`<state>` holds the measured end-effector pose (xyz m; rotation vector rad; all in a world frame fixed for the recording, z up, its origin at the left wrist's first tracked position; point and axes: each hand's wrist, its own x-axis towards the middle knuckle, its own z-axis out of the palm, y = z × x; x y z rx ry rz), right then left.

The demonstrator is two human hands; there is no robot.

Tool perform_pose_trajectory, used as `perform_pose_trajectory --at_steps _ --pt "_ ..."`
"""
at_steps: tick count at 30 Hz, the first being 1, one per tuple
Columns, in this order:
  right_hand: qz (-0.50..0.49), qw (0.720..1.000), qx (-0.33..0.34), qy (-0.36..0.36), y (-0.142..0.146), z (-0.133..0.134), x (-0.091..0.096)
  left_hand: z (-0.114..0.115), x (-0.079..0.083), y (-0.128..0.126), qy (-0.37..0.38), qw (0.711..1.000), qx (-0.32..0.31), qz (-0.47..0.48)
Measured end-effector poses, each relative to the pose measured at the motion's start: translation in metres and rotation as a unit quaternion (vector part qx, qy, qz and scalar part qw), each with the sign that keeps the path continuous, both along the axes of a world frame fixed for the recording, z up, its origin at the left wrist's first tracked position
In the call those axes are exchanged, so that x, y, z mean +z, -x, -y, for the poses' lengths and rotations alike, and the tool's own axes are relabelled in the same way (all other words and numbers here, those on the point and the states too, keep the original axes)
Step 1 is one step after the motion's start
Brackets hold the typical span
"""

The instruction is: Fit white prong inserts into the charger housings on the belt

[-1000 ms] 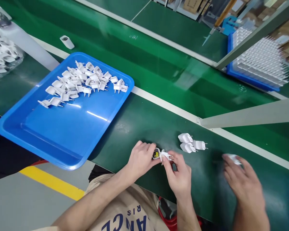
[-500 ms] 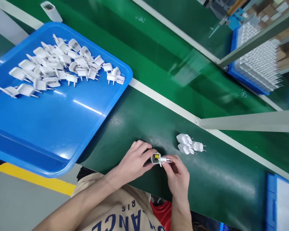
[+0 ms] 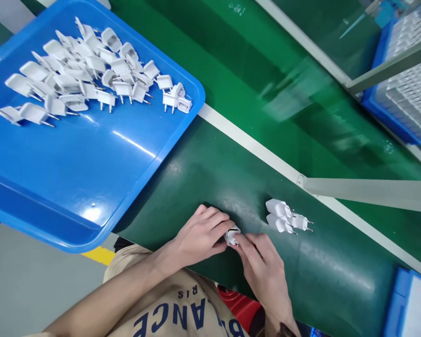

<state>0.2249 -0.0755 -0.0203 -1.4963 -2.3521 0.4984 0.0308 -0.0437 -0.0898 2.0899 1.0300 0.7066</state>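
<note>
Over the bench's near edge, my left hand (image 3: 202, 235) grips a white charger housing (image 3: 228, 237), its open end facing right. My right hand (image 3: 264, 266) pinches a white plug cap (image 3: 233, 240) with metal pins against that end. The cap sits slightly tilted, and a dark gap shows along its upper side. My fingers hide much of both parts. To the right, three white plug chargers (image 3: 279, 223) lie close together on the green bench (image 3: 210, 164), pins pointing right.
A large blue tray (image 3: 126, 206) at the left holds many loose white plug caps (image 3: 73, 75). A white frame post (image 3: 365, 193) crosses at the right. Blue containers stand at the lower right (image 3: 398, 299) and upper right (image 3: 375, 105), the latter full of white pieces in rows.
My right hand has brought the plug cap from beside the housing onto its open end, covering most of the yellow and dark inside. The camera view has shifted slightly.
</note>
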Motion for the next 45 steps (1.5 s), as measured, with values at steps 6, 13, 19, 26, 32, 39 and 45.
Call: perform_pose_trajectory --at_steps 6,13,19,26,32,39,45 --pt "0.060 0.997 0.040 -0.036 -0.002 -0.009 -0.004 0.000 0.001 0.000 0.007 1.000 -0.003 -0.008" --pt "0.052 0.995 0.054 -0.058 -0.006 -0.011 -0.017 -0.002 0.002 0.000 0.001 1.000 -0.005 -0.006" --pt "0.075 0.990 0.074 -0.088 -0.006 -0.011 -0.022 -0.001 0.000 0.000 -0.010 1.000 -0.006 -0.009" --pt "0.139 0.980 0.021 -0.141 -0.004 -0.013 -0.027 0.003 -0.002 0.000 -0.048 0.998 0.011 -0.050" --pt "0.183 0.933 -0.257 -0.172 -0.036 0.005 -0.010 0.007 -0.008 0.001 -0.064 0.997 0.037 -0.025" --pt "0.048 0.903 -0.346 -0.250 -0.049 0.046 -0.026 0.009 -0.007 0.003 -0.098 0.993 0.056 -0.043" --pt "0.052 0.928 -0.264 -0.258 -0.052 -0.014 -0.054 0.020 0.015 0.003 -0.109 0.987 0.054 -0.103"
